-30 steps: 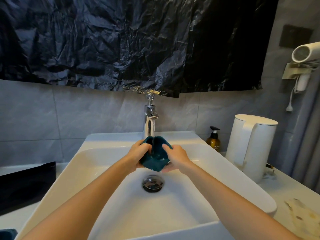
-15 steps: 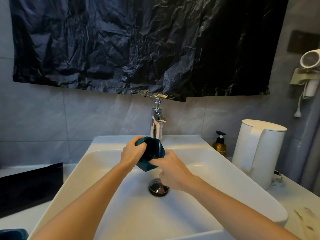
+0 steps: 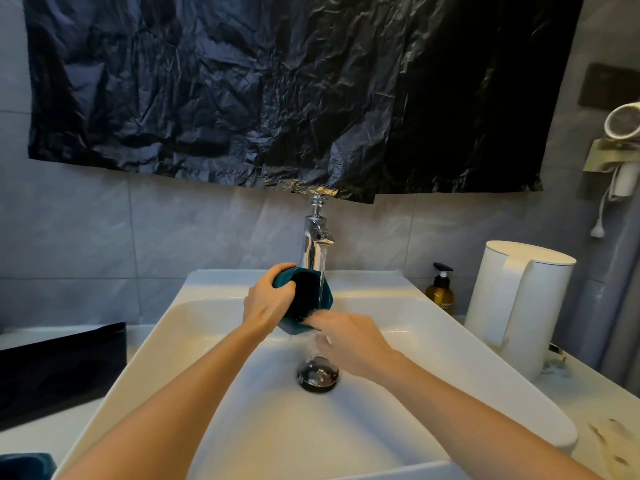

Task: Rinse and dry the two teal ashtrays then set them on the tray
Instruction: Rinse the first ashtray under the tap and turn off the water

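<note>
Over the sink: both hands met at one ashtray [image 3: 304, 299] under the running tap [image 3: 317, 237].
Left hand [image 3: 268, 303]: clasped around the ashtray's left rim, holding it tilted on edge, hollow facing right into the water stream.
Right hand [image 3: 349, 336]: fingers reached into the ashtray's lower hollow, loosely curled; blurred, so whether it gripped cannot be told.
Second ashtray [image 3: 26, 465]: at the bottom left corner, mostly cut off by the frame.
Sink [image 3: 242, 427]: white, wide basin, drain [image 3: 317, 374] just below the right hand.
Counter left: black tray [image 3: 59, 368] beside the sink.
Counter right: white kettle [image 3: 516, 306] and amber pump bottle [image 3: 440, 289], well apart from the hands.
Wall: grey tiles, black plastic sheet [image 3: 277, 88] hanging above the tap.
</note>
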Action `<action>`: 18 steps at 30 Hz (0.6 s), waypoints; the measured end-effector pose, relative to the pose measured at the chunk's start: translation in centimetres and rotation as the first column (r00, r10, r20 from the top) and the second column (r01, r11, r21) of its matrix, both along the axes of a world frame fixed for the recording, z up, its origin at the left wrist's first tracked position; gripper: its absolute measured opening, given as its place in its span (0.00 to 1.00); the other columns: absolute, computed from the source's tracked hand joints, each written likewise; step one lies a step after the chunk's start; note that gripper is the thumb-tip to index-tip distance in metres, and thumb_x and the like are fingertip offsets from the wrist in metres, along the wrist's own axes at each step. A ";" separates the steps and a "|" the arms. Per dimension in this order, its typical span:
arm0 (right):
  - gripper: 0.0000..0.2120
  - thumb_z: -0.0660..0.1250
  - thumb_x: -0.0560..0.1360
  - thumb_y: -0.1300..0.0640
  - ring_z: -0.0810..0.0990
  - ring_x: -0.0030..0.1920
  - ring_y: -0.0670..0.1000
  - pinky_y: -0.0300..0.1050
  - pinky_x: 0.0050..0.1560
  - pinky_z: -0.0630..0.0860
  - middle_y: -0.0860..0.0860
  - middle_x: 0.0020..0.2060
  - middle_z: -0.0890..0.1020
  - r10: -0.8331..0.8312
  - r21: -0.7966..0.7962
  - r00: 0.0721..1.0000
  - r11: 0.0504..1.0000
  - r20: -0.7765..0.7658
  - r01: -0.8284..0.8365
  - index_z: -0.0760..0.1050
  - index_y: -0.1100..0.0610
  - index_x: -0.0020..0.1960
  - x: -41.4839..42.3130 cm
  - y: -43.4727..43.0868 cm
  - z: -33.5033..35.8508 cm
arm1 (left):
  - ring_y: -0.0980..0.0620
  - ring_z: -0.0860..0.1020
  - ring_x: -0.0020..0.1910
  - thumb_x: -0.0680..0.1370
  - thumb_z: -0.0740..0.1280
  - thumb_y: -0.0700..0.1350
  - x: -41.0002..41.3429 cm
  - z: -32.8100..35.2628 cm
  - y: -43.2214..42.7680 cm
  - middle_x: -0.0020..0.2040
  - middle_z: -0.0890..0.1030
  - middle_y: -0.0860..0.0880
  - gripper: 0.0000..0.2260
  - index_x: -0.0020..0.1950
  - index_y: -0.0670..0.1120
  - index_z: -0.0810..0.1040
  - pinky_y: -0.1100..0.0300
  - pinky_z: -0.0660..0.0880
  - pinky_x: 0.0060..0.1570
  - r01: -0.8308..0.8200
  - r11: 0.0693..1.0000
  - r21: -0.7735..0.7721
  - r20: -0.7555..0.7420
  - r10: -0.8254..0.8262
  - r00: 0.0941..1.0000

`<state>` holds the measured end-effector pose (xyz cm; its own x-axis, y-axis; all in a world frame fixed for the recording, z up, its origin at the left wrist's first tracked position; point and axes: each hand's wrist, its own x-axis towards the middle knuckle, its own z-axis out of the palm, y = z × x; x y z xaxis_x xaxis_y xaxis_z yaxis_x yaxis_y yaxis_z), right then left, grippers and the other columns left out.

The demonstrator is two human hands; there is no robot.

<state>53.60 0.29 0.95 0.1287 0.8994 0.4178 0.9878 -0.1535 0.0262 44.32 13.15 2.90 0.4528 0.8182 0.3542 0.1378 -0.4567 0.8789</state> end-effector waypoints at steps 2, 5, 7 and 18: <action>0.16 0.57 0.79 0.57 0.78 0.55 0.55 0.46 0.44 0.71 0.46 0.61 0.76 -0.051 0.005 0.988 0.999 0.149 0.050 0.70 0.49 0.65 0.1 -0.1 0.1 | 0.49 0.73 0.55 0.76 0.60 0.39 0.2 0.1 0.1 0.55 0.77 0.51 0.17 0.60 0.56 0.76 0.58 0.70 0.52 0.016 1.000 -0.021 0.016 -0.016 1.000; 0.09 0.58 0.79 0.58 0.78 0.50 0.56 0.49 0.43 0.74 0.49 0.54 0.79 0.057 0.053 0.998 0.997 -0.013 -0.057 0.71 0.53 0.58 -1.8 0.5 -0.1 | 0.50 0.72 0.55 0.77 0.59 0.39 0.4 0.0 0.2 0.55 0.77 0.51 0.17 0.61 0.55 0.76 0.57 0.71 0.53 0.032 0.999 -0.032 0.009 -0.032 0.999; 0.07 0.59 0.79 0.56 0.78 0.48 0.56 0.49 0.43 0.75 0.50 0.51 0.79 0.084 0.060 0.995 0.995 -0.055 -0.081 0.72 0.54 0.55 -1.7 1.1 -0.3 | 0.50 0.72 0.55 0.77 0.59 0.39 0.4 -0.1 0.3 0.55 0.77 0.51 0.17 0.61 0.55 0.75 0.56 0.72 0.53 0.040 0.999 -0.023 -0.011 -0.041 0.999; 0.14 0.72 0.71 0.47 0.81 0.37 0.56 0.45 0.33 0.70 0.53 0.39 0.81 -0.034 0.122 0.972 0.993 0.233 0.006 0.78 0.58 0.45 -0.4 1.7 1.1 | 0.45 0.76 0.53 0.72 0.68 0.42 1.1 -0.2 -0.3 0.55 0.79 0.42 0.15 0.59 0.46 0.76 0.53 0.77 0.46 0.247 0.809 -0.533 0.357 -0.049 0.933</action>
<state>53.22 1.97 2.08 0.0319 0.8393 0.5427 0.9530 -0.1892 0.2365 45.40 12.86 2.73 0.5312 0.8472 -0.0032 -0.2147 0.1383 0.9668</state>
